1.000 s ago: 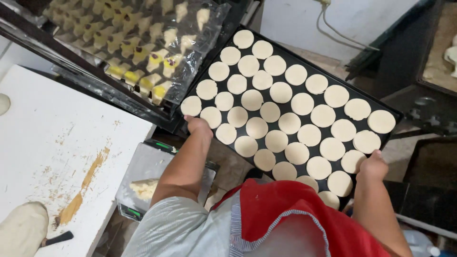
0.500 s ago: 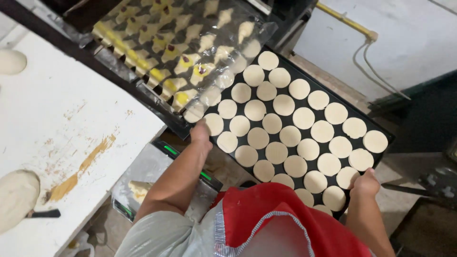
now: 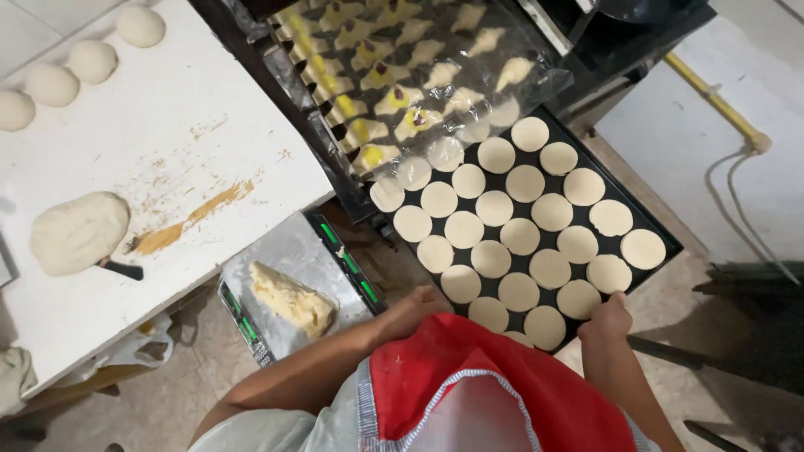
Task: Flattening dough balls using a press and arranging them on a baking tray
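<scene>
A black baking tray [image 3: 662, 230] carries several flat round dough discs [image 3: 519, 237]. My left hand [image 3: 414, 305] grips the tray's near left corner and my right hand [image 3: 607, 318] grips its near right edge. The tray's far end slides under a plastic-covered tray [image 3: 402, 75] of shaped pastries with yellow and dark fillings, held in a dark rack. A red apron [image 3: 494, 389] covers my front below the tray.
A white floured table [image 3: 167, 159] at left holds dough balls [image 3: 92, 60], a flattened dough lump [image 3: 77, 232] and a scraper. Below it a foil-wrapped scale [image 3: 289, 285] bears a pale dough chunk. A yellow pipe [image 3: 712, 100] and cable run along the right wall.
The tray of discs has moved farther in under the plastic-covered pastry tray, and both hands moved with it. The view shifted, bringing more of the table into sight.
</scene>
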